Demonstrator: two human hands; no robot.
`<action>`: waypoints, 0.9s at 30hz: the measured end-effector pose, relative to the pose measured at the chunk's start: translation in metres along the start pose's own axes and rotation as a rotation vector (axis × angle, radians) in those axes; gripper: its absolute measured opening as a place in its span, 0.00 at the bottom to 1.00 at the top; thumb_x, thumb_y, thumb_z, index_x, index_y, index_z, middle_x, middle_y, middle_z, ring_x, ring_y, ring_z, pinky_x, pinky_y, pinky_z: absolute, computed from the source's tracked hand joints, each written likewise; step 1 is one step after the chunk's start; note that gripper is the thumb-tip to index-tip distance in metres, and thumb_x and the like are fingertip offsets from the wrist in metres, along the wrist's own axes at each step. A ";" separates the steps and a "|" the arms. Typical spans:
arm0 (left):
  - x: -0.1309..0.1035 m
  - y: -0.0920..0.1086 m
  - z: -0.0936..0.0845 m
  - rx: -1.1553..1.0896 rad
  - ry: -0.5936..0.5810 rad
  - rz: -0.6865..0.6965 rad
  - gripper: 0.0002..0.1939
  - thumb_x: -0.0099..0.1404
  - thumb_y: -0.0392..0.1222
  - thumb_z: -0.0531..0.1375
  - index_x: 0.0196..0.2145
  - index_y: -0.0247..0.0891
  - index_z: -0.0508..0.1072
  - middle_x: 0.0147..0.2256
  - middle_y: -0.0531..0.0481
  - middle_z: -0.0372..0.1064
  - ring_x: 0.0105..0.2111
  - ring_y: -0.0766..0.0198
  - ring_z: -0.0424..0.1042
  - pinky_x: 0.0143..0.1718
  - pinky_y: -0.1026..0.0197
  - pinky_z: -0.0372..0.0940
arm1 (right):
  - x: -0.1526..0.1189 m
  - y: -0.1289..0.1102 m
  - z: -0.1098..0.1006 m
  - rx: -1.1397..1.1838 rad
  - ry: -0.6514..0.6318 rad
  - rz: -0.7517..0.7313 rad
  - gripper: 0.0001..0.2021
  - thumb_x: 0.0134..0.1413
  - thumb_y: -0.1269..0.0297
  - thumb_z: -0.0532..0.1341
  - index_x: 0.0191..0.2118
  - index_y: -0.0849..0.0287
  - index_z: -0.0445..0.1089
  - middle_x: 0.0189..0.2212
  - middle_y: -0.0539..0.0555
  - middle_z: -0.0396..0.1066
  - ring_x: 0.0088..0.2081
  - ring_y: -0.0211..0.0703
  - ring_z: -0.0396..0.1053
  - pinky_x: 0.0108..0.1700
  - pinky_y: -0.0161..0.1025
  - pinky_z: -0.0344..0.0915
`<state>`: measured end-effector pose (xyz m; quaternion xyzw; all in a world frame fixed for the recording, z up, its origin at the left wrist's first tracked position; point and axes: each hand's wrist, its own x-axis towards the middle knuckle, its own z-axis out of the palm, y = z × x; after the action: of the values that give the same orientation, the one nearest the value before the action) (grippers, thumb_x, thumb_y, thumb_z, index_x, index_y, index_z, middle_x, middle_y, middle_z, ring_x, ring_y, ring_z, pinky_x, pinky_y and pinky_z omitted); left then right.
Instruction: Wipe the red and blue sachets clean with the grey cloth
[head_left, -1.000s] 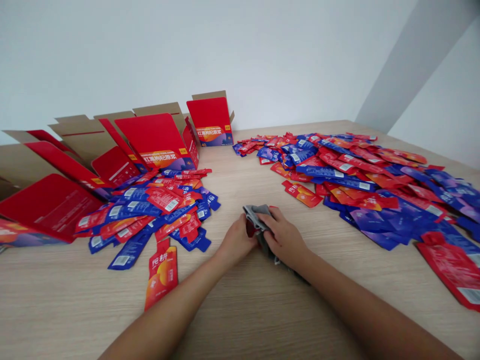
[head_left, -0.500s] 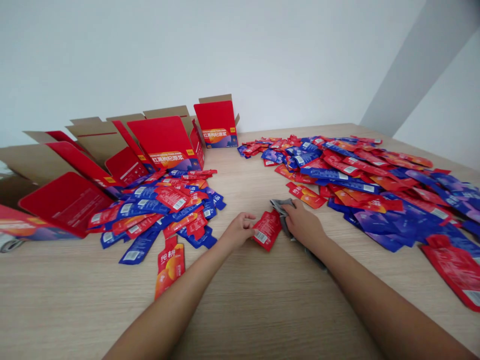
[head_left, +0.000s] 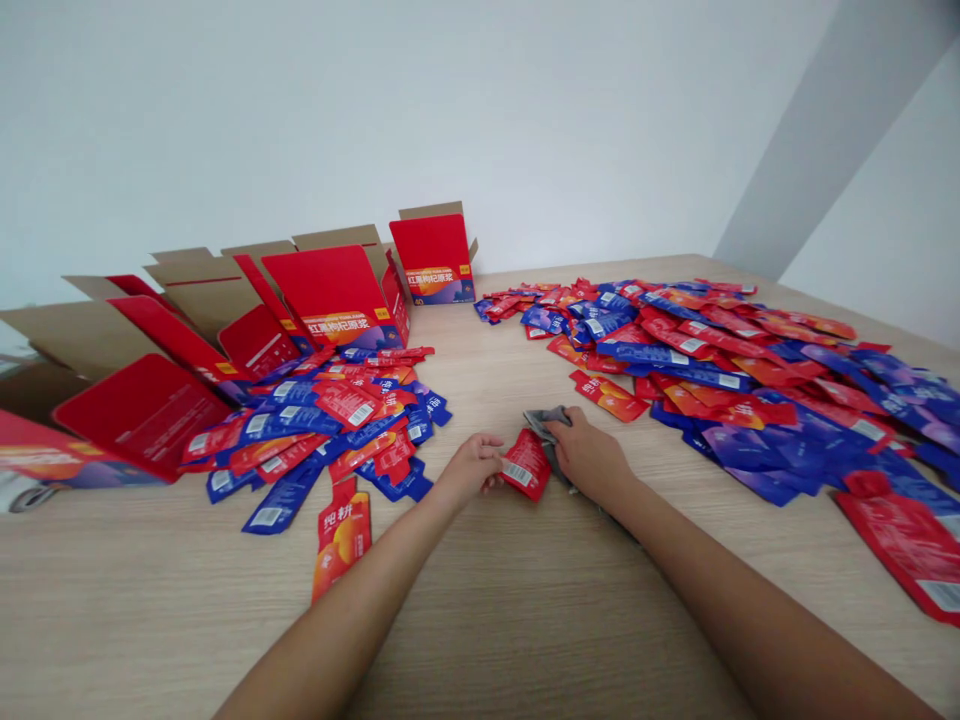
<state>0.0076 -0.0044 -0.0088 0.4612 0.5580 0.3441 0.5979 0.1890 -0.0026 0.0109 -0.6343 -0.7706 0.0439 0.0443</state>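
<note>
One white wall [head_left: 480, 120] takes up the upper part of the view, and below it spreads a light wooden table [head_left: 480, 640]. On the table's right side lies the biggest pile, a broad heap of red, blue and orange pouches [head_left: 720, 370] overlapping every which way. Across from it, on the left, stands a row of open red cartons [head_left: 322, 290] with their brown flaps raised; one more open carton [head_left: 433, 265] stands farther back near the wall. A smaller heap of pouches [head_left: 330, 410] lies right in front of the row.

Between the two heaps are the person's hands. The right hand [head_left: 596, 455] is closed around a bunched grey cloth [head_left: 553, 430], the fingers gathered together on it. The left hand [head_left: 469, 468] has its fingers curled, thumb and fingertips pinching the left edge of a red pouch [head_left: 527, 465]. That pouch is in the middle — between the hands, barcode side showing, with the cloth against its upper right side. Whether it touches the table, I cannot tell.

Single pouches lie about too: a red one [head_left: 900, 550] at the far right, and an orange-and-red one [head_left: 343, 535] beside the left forearm — partly hidden by it.
</note>
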 end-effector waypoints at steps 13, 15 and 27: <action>-0.004 0.021 -0.030 -0.413 0.264 0.287 0.10 0.46 0.37 0.63 0.26 0.36 0.65 0.15 0.60 0.60 0.11 0.76 0.53 0.10 0.73 0.45 | 0.013 0.037 0.027 0.556 0.321 0.041 0.19 0.51 0.72 0.49 0.49 0.58 0.67 0.44 0.56 0.68 0.47 0.44 0.65 0.49 0.39 0.61; -0.003 0.031 -0.049 -0.587 0.460 0.483 0.08 0.47 0.36 0.62 0.25 0.36 0.64 0.17 0.58 0.63 0.14 0.75 0.59 0.15 0.73 0.54 | 0.018 0.044 0.028 0.604 0.399 0.057 0.21 0.50 0.71 0.49 0.50 0.58 0.66 0.45 0.56 0.68 0.49 0.44 0.63 0.52 0.41 0.60; 0.032 0.030 0.001 -0.213 0.191 0.215 0.07 0.56 0.38 0.59 0.33 0.37 0.63 0.29 0.52 0.67 0.28 0.68 0.70 0.32 0.62 0.68 | 0.020 0.063 0.001 0.304 0.252 0.429 0.29 0.56 0.65 0.49 0.63 0.63 0.47 0.52 0.68 0.57 0.44 0.54 0.68 0.42 0.46 0.64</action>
<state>0.0161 0.0348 0.0077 0.4173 0.5201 0.5053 0.5477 0.2462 0.0289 0.0020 -0.7692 -0.5920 0.0879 0.2240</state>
